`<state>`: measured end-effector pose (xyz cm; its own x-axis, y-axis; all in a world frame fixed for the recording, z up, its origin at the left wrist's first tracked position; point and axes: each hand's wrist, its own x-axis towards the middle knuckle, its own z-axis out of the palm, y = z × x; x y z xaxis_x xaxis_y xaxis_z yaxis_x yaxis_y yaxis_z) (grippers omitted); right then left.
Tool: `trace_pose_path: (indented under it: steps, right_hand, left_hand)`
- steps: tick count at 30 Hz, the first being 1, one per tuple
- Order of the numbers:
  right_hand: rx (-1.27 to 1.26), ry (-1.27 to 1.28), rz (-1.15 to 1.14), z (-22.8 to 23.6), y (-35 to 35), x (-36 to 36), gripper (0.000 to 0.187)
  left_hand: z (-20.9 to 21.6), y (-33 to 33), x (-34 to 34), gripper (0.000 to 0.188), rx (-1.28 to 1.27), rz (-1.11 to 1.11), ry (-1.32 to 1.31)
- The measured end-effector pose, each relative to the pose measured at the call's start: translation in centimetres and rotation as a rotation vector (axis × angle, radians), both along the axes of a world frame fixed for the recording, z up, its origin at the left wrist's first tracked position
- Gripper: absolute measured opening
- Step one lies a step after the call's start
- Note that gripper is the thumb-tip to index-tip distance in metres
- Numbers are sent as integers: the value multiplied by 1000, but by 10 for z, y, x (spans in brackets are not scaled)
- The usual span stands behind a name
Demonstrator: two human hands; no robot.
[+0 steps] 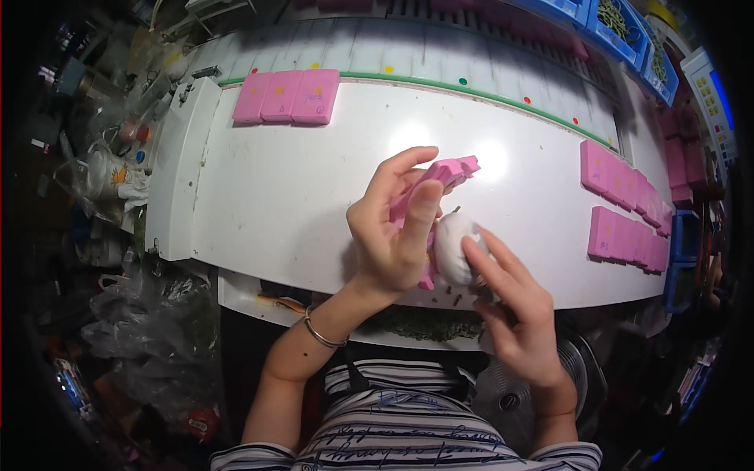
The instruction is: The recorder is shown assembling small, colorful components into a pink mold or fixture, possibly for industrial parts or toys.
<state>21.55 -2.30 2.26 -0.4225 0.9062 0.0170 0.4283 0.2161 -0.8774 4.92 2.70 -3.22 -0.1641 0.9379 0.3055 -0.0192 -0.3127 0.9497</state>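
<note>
My left hand (393,243) is raised over the white table (283,188), thumb up, its fingers closed around a bent pink rubber mould (452,171). Part of the mould hangs below the palm, and the fingers hide much of it. In my right hand (518,314) is a rounded white pouch (454,247), pinched from its right side and facing the mould. A small dark tip pokes out at the pouch's top. From this angle I cannot tell whether pouch and mould touch. Small dark bits lie on the table's near edge, below the pouch.
Three pink blocks (284,96) stand together at the far left. Two rows of pink blocks (620,237) line the right side. Blue bins (616,31) and a panel with a blue screen (711,90) are beyond. Clear plastic bags (145,322) lie left; an open drawer (243,290) sits below the table.
</note>
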Motion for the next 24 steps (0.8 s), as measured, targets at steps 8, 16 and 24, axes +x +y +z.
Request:
trace_pose_path:
  steps: [8, 16, 24]
  right_hand:
    - [462, -188, -83, -8, 2, -7, 56]
    - [824, -66, -164, -9, 7, -13, 45]
    - [172, 271, -192, -1, 25, -8, 33]
  left_hand:
    - [9, -15, 4, 48, -306, -246, -411]
    - [8, -24, 3, 96, -184, -418, -118]
    - [-2, -27, 4, 77, -121, -356, -143]
